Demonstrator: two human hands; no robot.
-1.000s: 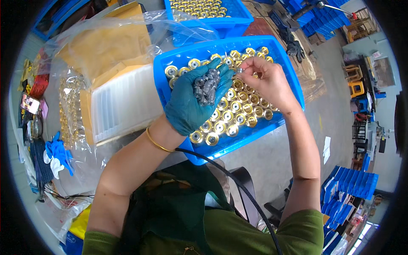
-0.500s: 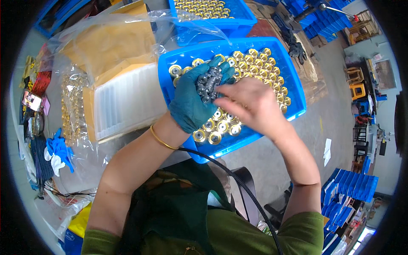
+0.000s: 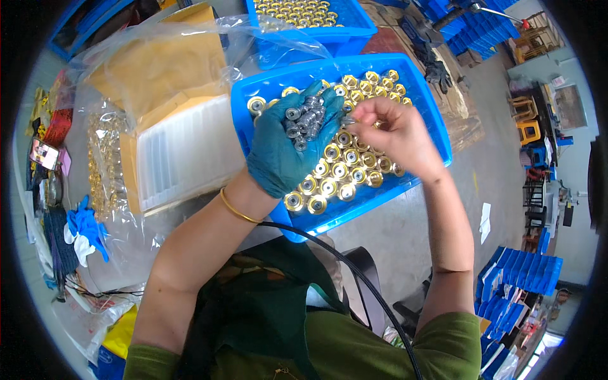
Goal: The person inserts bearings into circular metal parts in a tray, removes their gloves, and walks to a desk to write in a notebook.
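Observation:
My left hand (image 3: 282,145), in a teal glove, is cupped over the blue bin (image 3: 244,114) and cradles a heap of small silver metal fittings (image 3: 306,121). Just to its right, my bare right hand (image 3: 396,136) pinches one small silver fitting (image 3: 348,120) between thumb and fingertips. Below both hands, rows of gold-rimmed round metal parts (image 3: 339,170) with grey centres sit in the bin. My hands and wrists cover some of them.
A second blue bin (image 3: 310,47) with similar gold parts stands behind. At left lie an open cardboard box with white dividers (image 3: 190,152), clear plastic film and a bag of gold parts (image 3: 104,164). A black cable (image 3: 354,269) runs from my left wrist.
My right hand has drawn away from the heap in my left palm, to the right, with a fitting at its fingertips. The view has shifted slightly.

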